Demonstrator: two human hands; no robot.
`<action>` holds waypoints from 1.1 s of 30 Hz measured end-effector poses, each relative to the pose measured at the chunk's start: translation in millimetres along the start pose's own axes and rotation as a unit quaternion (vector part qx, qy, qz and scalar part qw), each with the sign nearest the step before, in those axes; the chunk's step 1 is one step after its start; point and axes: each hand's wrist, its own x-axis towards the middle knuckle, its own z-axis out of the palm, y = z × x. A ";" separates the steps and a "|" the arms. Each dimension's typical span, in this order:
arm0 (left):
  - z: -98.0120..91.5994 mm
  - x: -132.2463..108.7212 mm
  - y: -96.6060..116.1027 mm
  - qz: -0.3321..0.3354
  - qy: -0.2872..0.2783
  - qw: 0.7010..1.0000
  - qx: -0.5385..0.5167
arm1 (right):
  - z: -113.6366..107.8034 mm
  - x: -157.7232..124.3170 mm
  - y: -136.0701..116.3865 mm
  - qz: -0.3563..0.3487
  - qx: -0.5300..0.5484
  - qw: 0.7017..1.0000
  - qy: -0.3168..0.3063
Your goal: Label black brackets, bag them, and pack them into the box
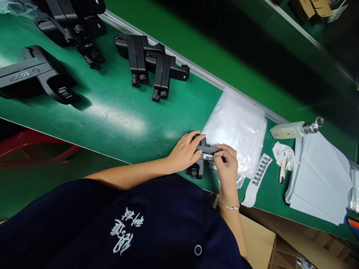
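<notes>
A black plastic bracket (197, 170) with a buckle-like catch lies at the table's near edge, in front of my body. My left hand (183, 152) is closed round its left side, fingers over the far part and thumb on the bar. On that bar sits a small black-and-white label (208, 156). My right hand (227, 164) pinches at the label's right end, thumb and forefinger together, its other fingers against the end of the bar. The fingertips hide that end of the label. A strip of similar labels (260, 171) lies right of my right hand.
Clear plastic bags (238, 123) lie beyond my hands. Several black brackets (162, 74) stand at the back left, with a large BOSCH one (36, 73) at far left. To the right are a pump bottle (288, 130), a cutter (283, 168) and white sheets (319, 179).
</notes>
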 end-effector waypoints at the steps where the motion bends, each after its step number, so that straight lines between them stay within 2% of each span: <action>1: 0.0 0.1 0.0 -0.001 0.001 1.000 0.000 | -0.1 0.1 0.1 -0.002 -0.002 1.000 -0.001; 9: 0.5 -1.6 -0.9 0.004 0.015 1.000 0.012 | 0.6 -0.5 2.2 -0.023 -0.025 0.999 0.004; 11: -1.8 -5.5 -3.0 0.047 0.040 0.998 0.029 | 0.4 -0.6 2.8 -0.030 -0.032 0.999 0.005; 13: -5.9 -9.9 -6.5 0.140 0.041 0.988 0.055 | 0.0 -0.5 3.5 -0.039 -0.037 0.999 0.002; 16: -13.3 -13.2 -12.8 0.255 -0.024 0.961 0.105 | -0.6 -0.3 4.6 -0.049 -0.039 0.998 0.000; 19: -19.5 -11.1 -17.9 0.268 -0.071 0.951 0.135 | -1.5 -0.3 5.3 -0.051 -0.041 0.998 -0.003; 23: -24.3 -5.6 -21.9 0.289 -0.085 0.942 0.149 | -4.5 -0.3 5.4 -0.051 -0.036 0.998 -0.019; 33: -24.0 -2.7 -32.4 0.379 -0.026 0.904 0.197 | -6.9 -0.2 4.5 -0.056 -0.038 0.997 -0.039</action>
